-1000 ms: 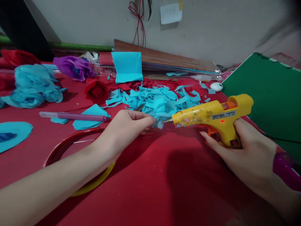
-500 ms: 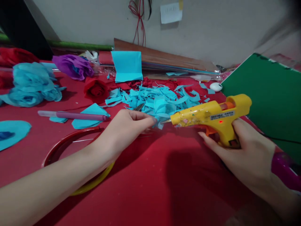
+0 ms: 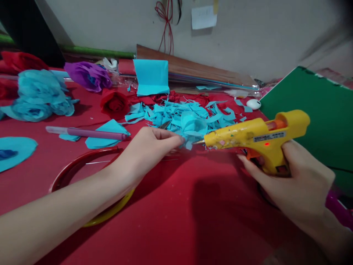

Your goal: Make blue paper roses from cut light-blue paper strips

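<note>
My left hand (image 3: pixel 154 147) pinches a small light blue paper flower (image 3: pixel 193 125) at its lower edge, in front of a heap of blue paper scraps (image 3: pixel 162 112). In my right hand (image 3: pixel 300 180) is a yellow glue gun (image 3: pixel 245 134) with a red light lit on its side. Its metal nozzle points left and sits at the flower's lower right, close to my left fingertips; whether it touches the paper is unclear. The thumb of my right hand is near the orange trigger. Under my left forearm lies a red and yellow ring (image 3: pixel 59 175).
A pink pen (image 3: pixel 91 133) lies over blue paper pieces at the left. Behind are blue flowers (image 3: pixel 38 90), a purple flower (image 3: pixel 88 75), a red rose (image 3: pixel 114 103) and a folded blue sheet (image 3: pixel 151 77). A green board (image 3: pixel 306 106) stands at the right.
My right hand and the glue gun have moved a little to the right, so the nozzle has drawn back slightly from my left fingertips. My left hand keeps its pinch.
</note>
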A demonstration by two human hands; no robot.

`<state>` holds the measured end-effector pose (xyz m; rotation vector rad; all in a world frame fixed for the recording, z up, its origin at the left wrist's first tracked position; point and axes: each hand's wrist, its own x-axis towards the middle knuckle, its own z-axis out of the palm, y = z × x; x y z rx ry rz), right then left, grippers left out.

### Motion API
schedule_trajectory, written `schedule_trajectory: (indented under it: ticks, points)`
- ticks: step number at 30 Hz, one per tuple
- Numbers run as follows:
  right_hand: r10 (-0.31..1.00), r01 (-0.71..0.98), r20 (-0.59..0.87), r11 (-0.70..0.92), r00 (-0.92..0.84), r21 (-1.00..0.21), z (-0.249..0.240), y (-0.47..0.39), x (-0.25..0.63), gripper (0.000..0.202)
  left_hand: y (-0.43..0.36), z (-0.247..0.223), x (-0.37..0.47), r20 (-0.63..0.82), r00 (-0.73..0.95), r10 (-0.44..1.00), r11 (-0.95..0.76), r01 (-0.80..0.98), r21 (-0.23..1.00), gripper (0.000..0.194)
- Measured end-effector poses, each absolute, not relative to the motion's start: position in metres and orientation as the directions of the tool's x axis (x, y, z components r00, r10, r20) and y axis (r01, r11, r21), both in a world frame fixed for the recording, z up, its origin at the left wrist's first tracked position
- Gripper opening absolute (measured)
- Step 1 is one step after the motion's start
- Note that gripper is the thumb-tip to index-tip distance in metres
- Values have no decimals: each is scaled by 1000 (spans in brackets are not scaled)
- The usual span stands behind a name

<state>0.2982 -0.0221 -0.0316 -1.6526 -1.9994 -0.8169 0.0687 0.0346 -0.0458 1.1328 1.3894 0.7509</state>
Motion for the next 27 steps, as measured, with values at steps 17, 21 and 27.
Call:
schedule_trajectory:
  ticks: [17,21,27]
  points:
    - [714,970,659,134,-236,203,-32,-21,293,32,35,-46,70,-355,182,917,348,69,935,13]
    - [709,966,659,137,-250,219,-32,-19,293,33,36,-46,70,-358,204,911,356,46,933,12]
    - [696,965,673,128,-251,229,-31,-17,294,32,36,-46,69,-378,205,903,381,29,924,9]
